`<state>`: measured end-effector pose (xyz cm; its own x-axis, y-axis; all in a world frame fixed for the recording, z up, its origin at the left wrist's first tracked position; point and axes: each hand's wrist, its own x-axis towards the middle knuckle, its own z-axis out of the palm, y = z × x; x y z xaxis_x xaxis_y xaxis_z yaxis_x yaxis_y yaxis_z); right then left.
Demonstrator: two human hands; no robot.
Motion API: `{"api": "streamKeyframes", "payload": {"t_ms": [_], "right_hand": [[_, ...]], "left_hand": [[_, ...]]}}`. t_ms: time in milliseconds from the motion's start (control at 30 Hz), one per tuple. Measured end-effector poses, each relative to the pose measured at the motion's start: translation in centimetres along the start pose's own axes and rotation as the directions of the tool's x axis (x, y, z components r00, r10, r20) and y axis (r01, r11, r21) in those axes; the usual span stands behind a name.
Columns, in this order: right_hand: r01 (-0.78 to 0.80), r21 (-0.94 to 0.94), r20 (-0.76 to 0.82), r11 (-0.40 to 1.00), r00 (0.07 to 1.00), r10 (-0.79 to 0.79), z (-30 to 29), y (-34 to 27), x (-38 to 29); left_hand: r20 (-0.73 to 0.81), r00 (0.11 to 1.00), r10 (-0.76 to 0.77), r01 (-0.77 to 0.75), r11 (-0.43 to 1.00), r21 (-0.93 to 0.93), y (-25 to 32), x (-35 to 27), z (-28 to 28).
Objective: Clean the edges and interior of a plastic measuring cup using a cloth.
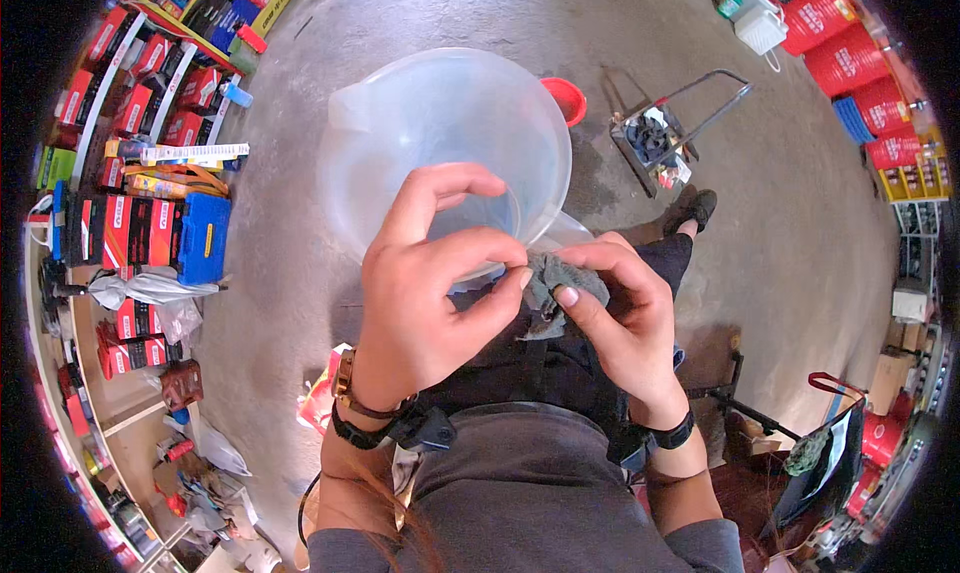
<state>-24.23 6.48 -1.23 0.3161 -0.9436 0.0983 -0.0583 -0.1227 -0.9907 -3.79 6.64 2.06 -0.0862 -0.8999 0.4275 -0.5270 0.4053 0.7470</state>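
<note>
A crumpled grey cloth (pixel 566 284) is pinched between the thumb and fingers of my right hand (pixel 626 310). At the cloth's left edge, the thumb and a finger of my left hand (pixel 431 295) meet and grip it; another finger arches above. Just beyond my hands is a large translucent plastic jug (pixel 442 108), its mouth facing up. The spout points left, and the handle sits at the lower right, partly behind my right hand. My left hand covers part of the jug's near side. What the jug rests on is hidden.
Shelves with red-and-black boxes (pixel 120 232) and a blue case (pixel 205 239) line the left. Right of the jug are a red plastic container (pixel 564 102) and a metal-handled dustpan (pixel 652 138) holding rubbish on the concrete floor (pixel 787 220). Red drums (pixel 847 59) stand far right.
</note>
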Motion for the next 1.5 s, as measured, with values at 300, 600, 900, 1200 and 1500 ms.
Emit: {"api": "streamKeyframes", "payload": {"t_ms": [300,600,900,1200,1500], "right_hand": [[-0.038,0.063,-0.053,0.997,0.998,0.041,0.6,-0.1,0.0],[-0.006,-0.028,-0.066,1.0,0.998,0.004,1.1,-0.2,0.3],[-0.045,0.058,0.014,0.997,0.999,0.044,0.5,0.0,0.4],[-0.03,-0.045,-0.031,0.999,0.999,0.028,1.3,-0.4,0.2],[0.062,-0.072,-0.013,0.995,0.998,-0.063,1.3,0.4,0.1]], "left_hand": [[0.057,0.994,-0.09,0.09,0.996,0.004,0.2,-0.2,-0.2],[0.067,0.997,-0.025,0.024,0.999,0.021,-0.4,-0.1,-0.5],[0.074,0.995,-0.074,0.073,0.997,0.014,-0.4,-0.3,-0.8],[0.088,0.996,-0.026,0.024,0.999,0.029,-0.4,-0.3,-1.0],[0.127,0.989,-0.07,0.07,0.998,0.004,-0.6,-0.4,-1.2]]}}
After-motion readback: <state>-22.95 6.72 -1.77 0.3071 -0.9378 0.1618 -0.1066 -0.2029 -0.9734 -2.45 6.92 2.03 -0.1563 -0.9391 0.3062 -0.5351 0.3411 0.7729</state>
